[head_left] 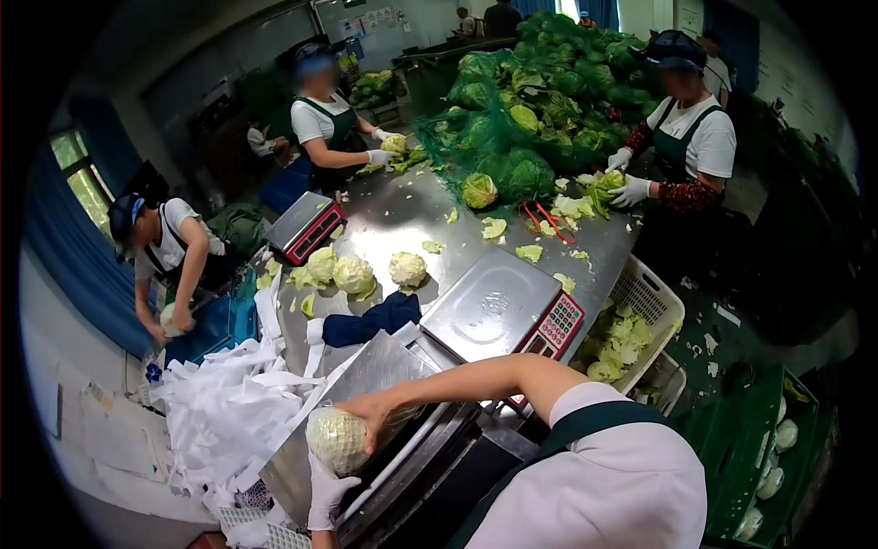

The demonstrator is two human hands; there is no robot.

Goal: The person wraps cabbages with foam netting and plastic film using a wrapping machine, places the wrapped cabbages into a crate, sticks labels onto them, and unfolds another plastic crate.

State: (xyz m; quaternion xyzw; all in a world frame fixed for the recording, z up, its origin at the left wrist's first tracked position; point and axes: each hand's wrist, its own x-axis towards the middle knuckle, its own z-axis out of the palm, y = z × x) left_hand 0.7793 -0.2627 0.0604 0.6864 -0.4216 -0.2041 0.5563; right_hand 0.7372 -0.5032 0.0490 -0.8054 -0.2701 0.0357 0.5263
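A round pale cabbage (pixel 337 441) with a shiny surface is held between both hands over the wrapping station at the lower centre. My right hand (pixel 369 419), ungloved, curves over its upper right side. My left hand (pixel 327 485), in a white glove, supports it from below. Clear film (pixel 398 407) shows beside my right wrist, above the metal plate (pixel 389 361). Several trimmed cabbages, one of them (pixel 407 269) apart from the others, sit on the steel table (pixel 402 201). A digital scale (pixel 491 306) stands to the right of the dark blue cloth (pixel 370 320).
White strips (pixel 224 412) are heaped at left. A second scale (pixel 306 229), red scissors (pixel 549 224) and netted cabbages (pixel 549 101) are farther back. Crates (pixel 672 316) stand at right. Three co-workers (pixel 334 133) (pixel 690 137) (pixel 174 247) handle cabbages around the table.
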